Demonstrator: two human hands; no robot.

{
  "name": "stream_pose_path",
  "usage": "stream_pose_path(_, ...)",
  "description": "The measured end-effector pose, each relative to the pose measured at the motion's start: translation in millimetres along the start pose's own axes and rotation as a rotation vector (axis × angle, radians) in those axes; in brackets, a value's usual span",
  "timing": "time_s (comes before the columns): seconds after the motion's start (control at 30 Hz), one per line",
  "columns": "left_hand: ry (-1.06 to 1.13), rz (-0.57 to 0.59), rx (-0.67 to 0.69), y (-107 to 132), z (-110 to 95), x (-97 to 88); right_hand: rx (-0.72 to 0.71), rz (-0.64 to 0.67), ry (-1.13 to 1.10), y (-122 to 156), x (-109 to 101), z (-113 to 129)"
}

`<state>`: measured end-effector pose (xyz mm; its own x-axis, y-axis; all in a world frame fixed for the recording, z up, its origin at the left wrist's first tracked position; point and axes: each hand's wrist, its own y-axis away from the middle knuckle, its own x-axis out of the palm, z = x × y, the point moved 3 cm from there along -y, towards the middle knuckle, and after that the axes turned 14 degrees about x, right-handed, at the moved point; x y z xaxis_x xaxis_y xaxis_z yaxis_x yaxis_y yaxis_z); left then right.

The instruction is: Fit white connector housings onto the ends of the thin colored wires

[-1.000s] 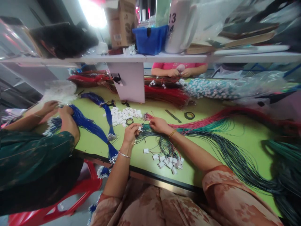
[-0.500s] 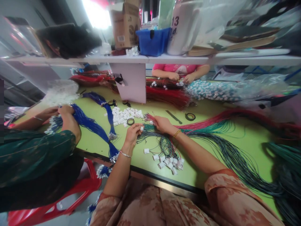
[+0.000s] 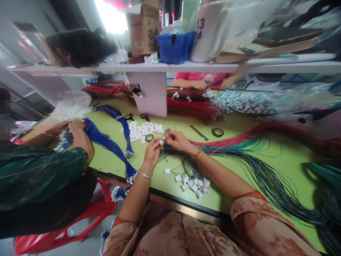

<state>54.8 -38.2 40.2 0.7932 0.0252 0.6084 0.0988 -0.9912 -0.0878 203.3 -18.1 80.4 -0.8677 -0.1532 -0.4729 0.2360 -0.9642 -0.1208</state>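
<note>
A wide lime-green table (image 3: 239,156) carries a long bundle of dark green and red wires (image 3: 261,170). At its near end the right hand (image 3: 178,139) pinches wire ends. The left hand (image 3: 152,151) closes its grip on what looks like a small white plastic connector (image 3: 161,142), just beside the right.

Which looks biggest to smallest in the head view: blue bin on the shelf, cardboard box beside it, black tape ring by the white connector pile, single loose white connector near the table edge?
1. blue bin and cardboard box: look alike in size, and the box is cut off at the top, so unranked.
2. black tape ring.
3. loose white connector, though it lies nearer the camera.
</note>
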Motion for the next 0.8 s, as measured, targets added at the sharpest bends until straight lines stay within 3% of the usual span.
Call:
stream_pose_path(0.37,0.0,0.037,-0.024,2.7,1.4,2.5,0.005,-0.052,0.108,19.5,-1.5,-0.5)
stream_pose_path(0.57,-0.058,0.039,-0.032,3.3,6.6,2.1,-0.153,-0.076,0.384,24.7,2.1,4.5)
stream_pose_path(0.8,-0.064,-0.002,-0.085,0.2,17.5,-0.3,-0.29,-0.084,0.546,24.4,12.2,-12.7)
